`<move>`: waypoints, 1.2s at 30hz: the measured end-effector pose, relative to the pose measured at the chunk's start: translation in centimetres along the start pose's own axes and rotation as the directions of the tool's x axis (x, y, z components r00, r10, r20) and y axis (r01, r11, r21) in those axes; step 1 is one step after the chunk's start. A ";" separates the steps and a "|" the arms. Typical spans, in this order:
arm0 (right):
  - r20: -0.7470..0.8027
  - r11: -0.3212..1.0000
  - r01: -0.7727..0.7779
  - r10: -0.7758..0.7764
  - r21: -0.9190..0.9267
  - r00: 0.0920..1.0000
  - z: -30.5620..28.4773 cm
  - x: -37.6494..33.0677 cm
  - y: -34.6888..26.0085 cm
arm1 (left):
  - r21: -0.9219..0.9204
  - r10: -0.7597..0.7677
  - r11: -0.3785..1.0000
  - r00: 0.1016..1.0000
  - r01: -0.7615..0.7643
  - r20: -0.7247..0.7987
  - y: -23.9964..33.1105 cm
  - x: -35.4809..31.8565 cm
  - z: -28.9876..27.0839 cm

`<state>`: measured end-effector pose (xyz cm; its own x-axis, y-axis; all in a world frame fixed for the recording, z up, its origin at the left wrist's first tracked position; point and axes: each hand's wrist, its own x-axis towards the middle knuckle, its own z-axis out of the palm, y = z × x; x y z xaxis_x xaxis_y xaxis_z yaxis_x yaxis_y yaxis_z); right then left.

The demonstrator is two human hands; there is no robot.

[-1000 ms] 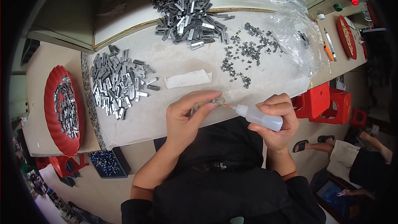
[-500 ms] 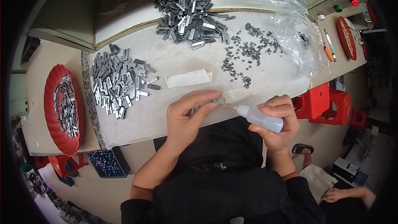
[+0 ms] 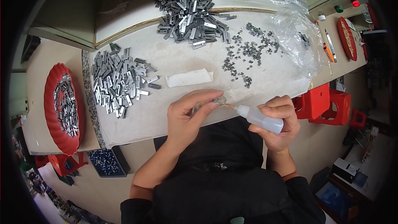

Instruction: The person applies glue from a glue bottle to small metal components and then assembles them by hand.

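Observation:
Over the table's near edge, my left hand (image 3: 188,114) pinches a small piece (image 3: 219,100) between thumb and fingertips; the fingers hide part of it and its kind is unclear. My right hand (image 3: 280,120) is wrapped around a translucent squeeze bottle (image 3: 264,120), tilted with its thin brownish tip toward the left hand. That tip is at or very near the small piece; whether they touch I cannot tell. Just beyond my hands lies a folded white cloth or paper strip (image 3: 189,78). Past it, to the right, tiny dark metal parts (image 3: 251,50) are scattered over the covered table (image 3: 157,126).
Grey metal clips are heaped at the left (image 3: 120,81) and at the back (image 3: 188,16). A red scalloped tray (image 3: 52,112) holds more at far left. Clear plastic bags (image 3: 296,43) lie at right, near an orange-handled cutter (image 3: 328,52). Red stools (image 3: 317,103) stand right of the table.
Both hands, the small piece and the bottle keep almost the same place. At the lower right, another person's leg and arm have gone out of view.

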<state>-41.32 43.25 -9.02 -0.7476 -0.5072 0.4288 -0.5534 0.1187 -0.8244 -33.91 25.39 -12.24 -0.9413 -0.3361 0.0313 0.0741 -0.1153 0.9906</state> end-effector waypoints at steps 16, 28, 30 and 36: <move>-0.113 0.953 -0.072 0.109 0.294 0.988 -1.3 -0.3 0.6 | 0.033 -0.011 0.999 1.000 0.012 -0.010 0.0 -0.4 0.0; -0.047 0.992 -0.014 0.020 0.124 0.999 0.0 -0.2 0.5 | 0.022 -0.005 1.000 1.000 0.005 -0.008 0.0 -0.2 0.1; -0.044 0.991 -0.020 0.026 0.130 0.999 0.0 -0.2 0.5 | 0.009 -0.008 1.000 1.000 0.008 -0.016 0.0 -0.2 0.1; -0.033 0.993 -0.029 0.033 0.115 0.999 0.0 -0.4 0.6 | 0.037 -0.002 0.999 1.000 0.003 -0.011 0.0 -0.2 0.1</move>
<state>-41.39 43.48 -9.72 -0.7768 -0.4750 0.4134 -0.4859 0.0345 -0.8734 -33.76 25.54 -12.21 -0.9379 -0.3459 0.0277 0.0594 -0.0812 0.9949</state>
